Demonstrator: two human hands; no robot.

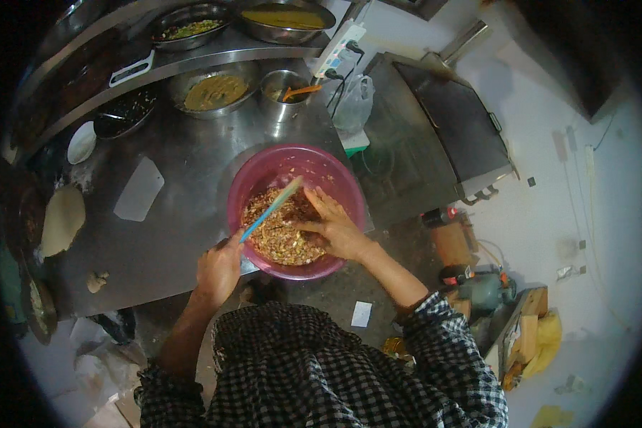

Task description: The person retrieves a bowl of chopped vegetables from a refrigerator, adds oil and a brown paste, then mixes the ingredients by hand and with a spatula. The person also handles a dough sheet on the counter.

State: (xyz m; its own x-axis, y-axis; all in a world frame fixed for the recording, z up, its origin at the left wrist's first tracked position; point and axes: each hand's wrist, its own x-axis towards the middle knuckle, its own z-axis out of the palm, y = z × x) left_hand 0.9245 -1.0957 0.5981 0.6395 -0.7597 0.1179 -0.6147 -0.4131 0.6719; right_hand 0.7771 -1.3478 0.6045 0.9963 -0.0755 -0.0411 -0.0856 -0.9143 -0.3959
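A large magenta plastic basin stands at the near right corner of the steel table. Chopped, crumbly filling in brown and yellowish bits covers its bottom. At the basin's left rim my left hand is closed round the blue handle of a slim spatula. Its pale end points up and to the right over the filling. My right hand reaches in over the right rim with fingers stretched and apart. Its thumb side is low over the filling, and its fingertips are close to the spatula's pale end.
On the steel table lie a white plastic sheet and a pale dough piece. Behind are a metal bowl of yellowish paste and a steel pot. A shelf above holds more bowls. A flat griddle stands right.
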